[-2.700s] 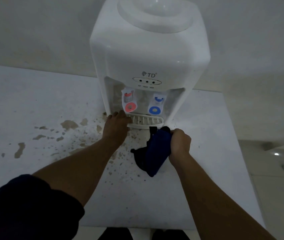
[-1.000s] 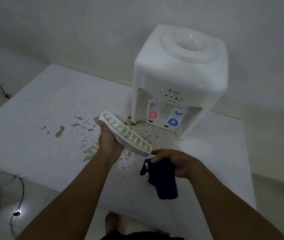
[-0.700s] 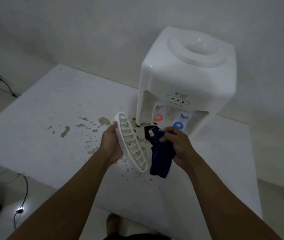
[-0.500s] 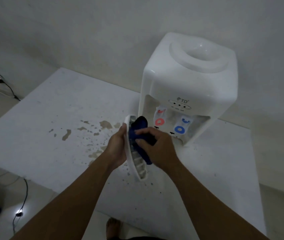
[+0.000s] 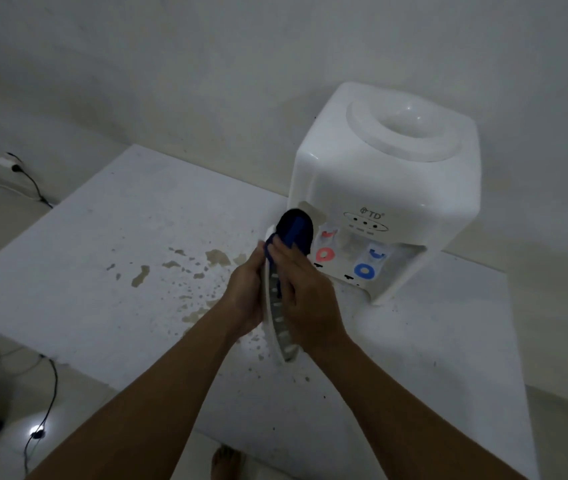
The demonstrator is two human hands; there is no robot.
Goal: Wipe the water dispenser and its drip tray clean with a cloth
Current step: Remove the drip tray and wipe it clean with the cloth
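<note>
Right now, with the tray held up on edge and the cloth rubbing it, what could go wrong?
The drip tray is tilted steeply in the left hand, so leftover water may drip onto the stained table. The right hand pressing the cloth could push the tray out of that one-handed grip.

- A plain room in a home, dimly lit, with bare off-white walls [image 5: 171,64].
- A white countertop water dispenser [image 5: 390,188] stands at 1 o'clock on a white bench [image 5: 85,289] blotched with brown stains.
- At 9 o'clock, a wall socket [image 5: 7,162] with a black cable.
- At 6 o'clock, a bare foot [image 5: 225,462] on a pale tiled floor [image 5: 2,386].
</note>
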